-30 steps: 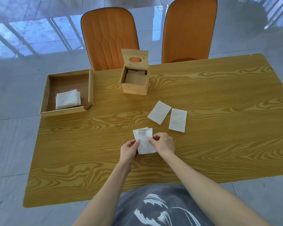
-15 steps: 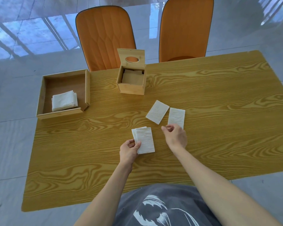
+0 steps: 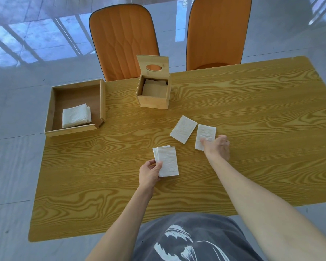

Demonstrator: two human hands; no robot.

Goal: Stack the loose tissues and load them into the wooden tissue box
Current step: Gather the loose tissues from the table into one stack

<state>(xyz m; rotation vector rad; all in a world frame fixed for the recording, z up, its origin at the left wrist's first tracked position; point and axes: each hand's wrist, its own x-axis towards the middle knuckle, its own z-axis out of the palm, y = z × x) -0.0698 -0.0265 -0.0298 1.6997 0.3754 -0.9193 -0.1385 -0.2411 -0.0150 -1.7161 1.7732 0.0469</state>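
Two loose tissues lie flat on the table [image 3: 252, 102], near the middle and just beside each other. One tissue [image 3: 183, 131] has its long axis tilted, running from near-left to far-right. The other tissue [image 3: 206, 134] sits to its right, long axis almost straight away from the person, leaning slightly right at the far end. Both are white, rectangular and faintly embossed.

Nearer the person lies a small stack [image 3: 167, 161] of the same white tissues, long axis pointing away and leaning slightly left. Its sheets are not squared up: lower edges peek out at the far-left corner.

The left hand [image 3: 150, 172] pinches the stack at its near-left edge, thumb on top. The right hand [image 3: 217, 146] reaches over the near end of the right-hand tissue, fingers curled down onto it with the thumb tip on the sheet; whether it has a firm pinch I cannot tell.

Beyond them stands the box [image 3: 153, 95], light wood, with its lid [image 3: 152, 67] tipped up at the back and an oval hole through it. Folded tissues already sit inside, looking tan in the shade.

At the far-left corner rests a wooden tray [image 3: 102, 102] overhanging the table edge, holding another white pile [image 3: 76, 115] of folded tissues, slightly fanned.

Two orange chairs [image 3: 123, 40] stand behind the table. The person's grey shirt [image 3: 186, 240] carries a white graphic; no writing or brand can be read anywhere.
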